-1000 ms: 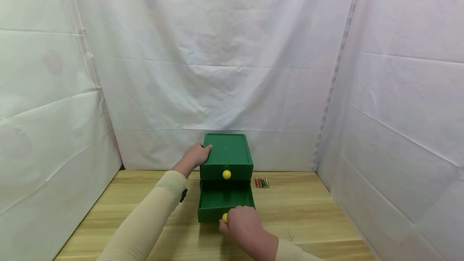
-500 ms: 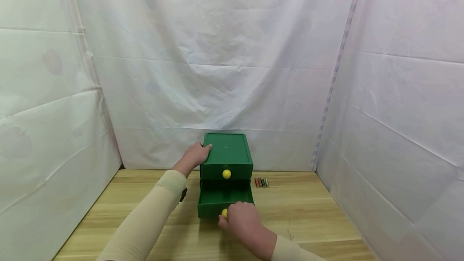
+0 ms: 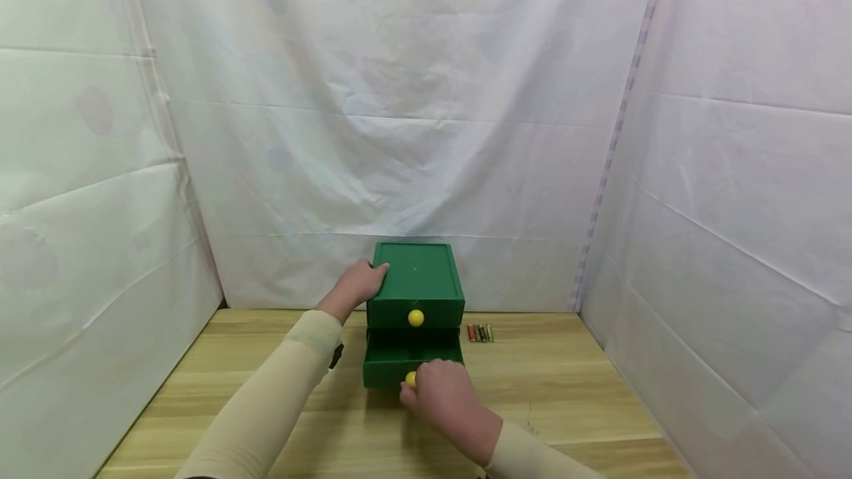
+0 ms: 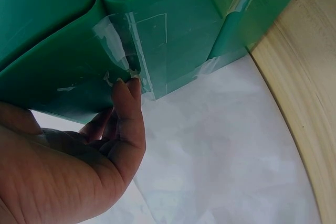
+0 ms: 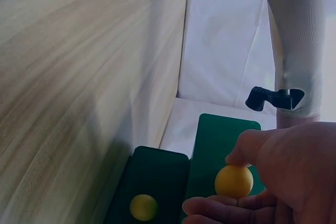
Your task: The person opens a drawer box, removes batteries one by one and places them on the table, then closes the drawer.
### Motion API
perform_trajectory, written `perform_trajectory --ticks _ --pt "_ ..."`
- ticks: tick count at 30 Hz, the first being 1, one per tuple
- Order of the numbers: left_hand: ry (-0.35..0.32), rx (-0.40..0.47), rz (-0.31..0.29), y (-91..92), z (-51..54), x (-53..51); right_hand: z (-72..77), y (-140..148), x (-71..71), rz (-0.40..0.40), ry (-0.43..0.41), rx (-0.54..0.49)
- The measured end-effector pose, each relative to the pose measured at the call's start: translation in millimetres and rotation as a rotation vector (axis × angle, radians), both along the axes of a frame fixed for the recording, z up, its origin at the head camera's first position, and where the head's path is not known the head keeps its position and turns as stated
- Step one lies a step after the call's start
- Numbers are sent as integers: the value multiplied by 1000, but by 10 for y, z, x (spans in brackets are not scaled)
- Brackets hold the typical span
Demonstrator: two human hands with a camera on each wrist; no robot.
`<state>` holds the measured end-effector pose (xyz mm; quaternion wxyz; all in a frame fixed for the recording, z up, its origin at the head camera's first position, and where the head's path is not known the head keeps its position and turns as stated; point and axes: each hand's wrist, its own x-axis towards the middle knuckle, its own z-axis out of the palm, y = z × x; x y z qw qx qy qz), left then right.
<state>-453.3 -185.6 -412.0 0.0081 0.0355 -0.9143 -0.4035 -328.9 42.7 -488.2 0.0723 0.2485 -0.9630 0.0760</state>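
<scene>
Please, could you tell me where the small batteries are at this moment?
In the head view, the batteries lie side by side on the wooden table, just right of the green drawer unit, farther back than the right hand.

Shows a green cabinet standing upright on the far part of the bench, with tiers stacked and joined by clear tape down the left side. Has a closed top drawer with a round yellow upper knob centred in front. Just below, has an open drawer jutting partway toward the near side, with dark green interior visible and yellow middle knob partly covered. Lower, beside the bench, includes a shaded bottom front with yellow bottom knob.
</scene>
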Motion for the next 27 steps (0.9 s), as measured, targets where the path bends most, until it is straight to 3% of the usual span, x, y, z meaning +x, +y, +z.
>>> perform_trajectory --ticks 12,27 --pt "-5 9 11 -2 3 -10 -72 -19 -138 17 107 -3" --pt "-12 13 11 -2 -17 -31 -67 -60 -262 -3 70 -46"
